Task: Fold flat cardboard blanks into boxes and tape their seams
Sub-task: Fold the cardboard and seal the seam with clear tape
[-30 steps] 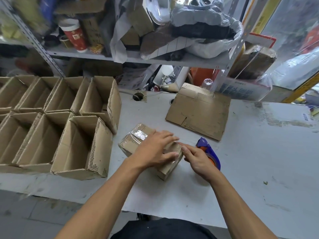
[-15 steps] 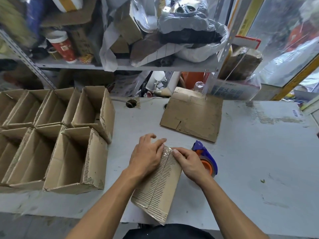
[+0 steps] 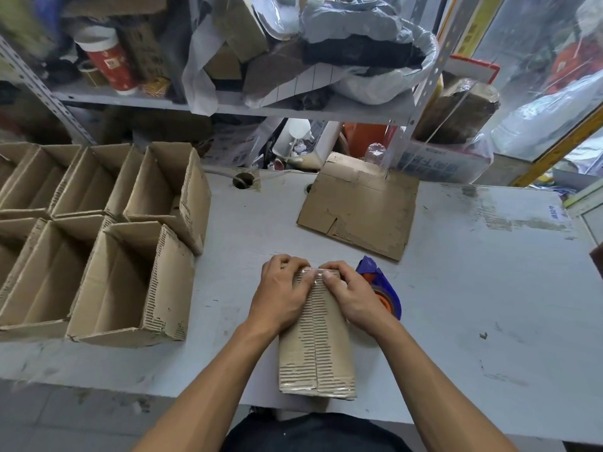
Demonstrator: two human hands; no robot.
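A cardboard box lies on the grey table in front of me, its bottom seam facing up and running away from me. Clear tape shows along the seam and shines at the far end. My left hand and my right hand sit side by side on the box's far end. Their fingers curl over the far edge and the thumbs press the tape down. A blue and orange tape dispenser lies on the table just right of my right hand, partly hidden by it.
Several open folded boxes stand in rows on the table's left. A flat cardboard blank lies at the table's back centre. Cluttered metal shelves rise behind the table. The near end of the box reaches the table's front edge.
The box was turned from an angle to lie straight, seam up, pointing away from me. Both hands came together at its far end, over the tape.
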